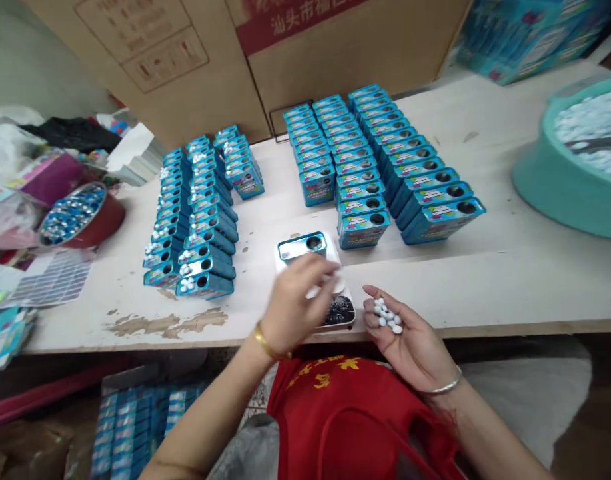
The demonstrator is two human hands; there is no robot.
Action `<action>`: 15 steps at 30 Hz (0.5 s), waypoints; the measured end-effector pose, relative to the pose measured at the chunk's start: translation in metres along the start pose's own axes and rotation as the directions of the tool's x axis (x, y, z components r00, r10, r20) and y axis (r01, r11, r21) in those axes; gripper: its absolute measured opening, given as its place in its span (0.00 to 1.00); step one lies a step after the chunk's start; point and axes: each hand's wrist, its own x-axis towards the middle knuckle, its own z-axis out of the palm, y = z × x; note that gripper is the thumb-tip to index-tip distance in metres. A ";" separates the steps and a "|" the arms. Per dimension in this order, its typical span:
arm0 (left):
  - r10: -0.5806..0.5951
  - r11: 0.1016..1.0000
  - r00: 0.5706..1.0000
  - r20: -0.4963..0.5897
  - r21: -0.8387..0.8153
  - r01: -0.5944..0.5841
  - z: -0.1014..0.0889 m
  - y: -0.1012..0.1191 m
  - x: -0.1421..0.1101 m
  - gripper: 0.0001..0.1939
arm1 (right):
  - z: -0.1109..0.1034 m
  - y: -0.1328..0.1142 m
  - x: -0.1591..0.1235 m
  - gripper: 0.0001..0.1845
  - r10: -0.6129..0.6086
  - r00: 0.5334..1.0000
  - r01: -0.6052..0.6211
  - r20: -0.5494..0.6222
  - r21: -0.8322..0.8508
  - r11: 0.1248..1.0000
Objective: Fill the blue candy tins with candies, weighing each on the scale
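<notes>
My left hand (298,303), smeared a little by motion, hovers over a small white scale (346,293) with its thumb and fingers bent together. Whatever they pinch, if anything, I cannot make out. On the scale stands a blue-rimmed candy tin (292,249) with a round hole in its top, partly hidden behind that hand. My right hand (410,340) is palm up by the table edge, cupping several small white candies (388,317). The scale's dark panel (342,311) shows between the two hands.
Rows of blue tins (362,230) with round holes stand behind the scale; more tins (205,285) at left have white candies on top. A teal tub (550,177) of white candies is at right, a red bowl (110,220) at left. A cardboard box (345,73) blocks the back.
</notes>
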 end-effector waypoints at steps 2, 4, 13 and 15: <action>-0.011 1.000 0.991 0.135 -0.013 0.012 0.028 0.011 -0.017 0.11 | -0.008 0.006 -0.007 0.06 0.067 0.997 -0.064 0.037 -0.070 0.996; -0.078 0.997 0.971 0.228 0.009 0.078 0.055 0.020 -0.031 0.13 | -0.019 0.012 -0.015 0.09 0.126 0.992 -0.122 0.026 -0.107 0.987; -0.237 0.908 0.911 0.339 -0.258 0.332 0.082 0.030 -0.055 0.09 | -0.065 0.022 -0.037 0.16 0.194 0.981 -0.192 -0.010 -0.210 0.959; -0.224 0.890 0.916 0.333 -0.314 0.332 0.081 0.029 -0.056 0.06 | -0.065 0.024 -0.038 0.17 0.193 0.981 -0.190 -0.009 -0.210 0.959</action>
